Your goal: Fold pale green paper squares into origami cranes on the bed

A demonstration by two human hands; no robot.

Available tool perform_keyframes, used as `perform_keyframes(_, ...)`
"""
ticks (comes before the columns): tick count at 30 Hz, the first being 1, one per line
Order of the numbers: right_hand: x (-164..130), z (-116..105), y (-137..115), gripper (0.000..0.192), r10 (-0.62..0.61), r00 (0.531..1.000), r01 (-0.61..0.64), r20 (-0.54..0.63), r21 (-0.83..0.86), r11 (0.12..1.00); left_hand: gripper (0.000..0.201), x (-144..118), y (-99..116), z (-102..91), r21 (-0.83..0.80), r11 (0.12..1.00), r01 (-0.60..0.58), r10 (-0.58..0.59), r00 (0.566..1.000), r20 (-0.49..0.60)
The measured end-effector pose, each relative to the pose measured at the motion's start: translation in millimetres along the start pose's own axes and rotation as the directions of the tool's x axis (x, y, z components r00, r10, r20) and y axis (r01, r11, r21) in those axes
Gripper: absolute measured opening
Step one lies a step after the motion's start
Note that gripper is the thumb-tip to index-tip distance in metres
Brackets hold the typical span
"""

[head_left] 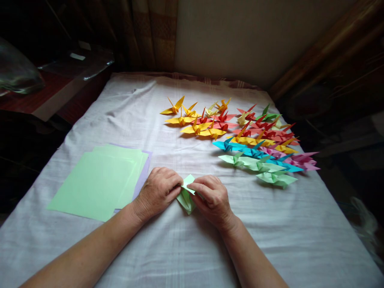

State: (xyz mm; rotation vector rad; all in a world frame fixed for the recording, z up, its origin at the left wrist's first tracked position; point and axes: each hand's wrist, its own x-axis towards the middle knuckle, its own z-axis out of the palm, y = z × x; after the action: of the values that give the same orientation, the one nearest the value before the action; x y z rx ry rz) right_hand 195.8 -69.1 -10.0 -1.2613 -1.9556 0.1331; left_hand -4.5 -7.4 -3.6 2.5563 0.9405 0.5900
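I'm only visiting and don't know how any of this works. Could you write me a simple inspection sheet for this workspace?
Surface: pale cloth, creased in places.
Job's things: folded green paper between the hands; light green sheets stacked on the left, a lilac sheet showing beneath; origami cranes in several colours, grouped toward the far right.
Clutter: clear plastic packaging on reddish furniture beyond the cloth's left side.
Left hand: pinches the folded paper's left side.
Right hand: pinches its right side.
Cables: nothing seen for certain; the edges are dark.
Surroundings: curtain and plain wall behind.
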Motion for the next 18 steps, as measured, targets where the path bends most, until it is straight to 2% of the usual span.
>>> perform_keyframes(12,-0.5,-4.2,3.7,0.014,0.091,0.996,-0.088,-0.013,0.171,0.981,0.005,1.3,2.8,-3.8,-0.078,0.995,0.054,-0.053,0.998,0.022)
perform_keyframes(18,-1.1,-2.1,4.9,0.011,0.143,0.990,-0.140,0.000,0.191,0.972,0.007,0.2,1.1,-2.1,-0.088,0.995,0.049,-0.049,0.999,0.001)
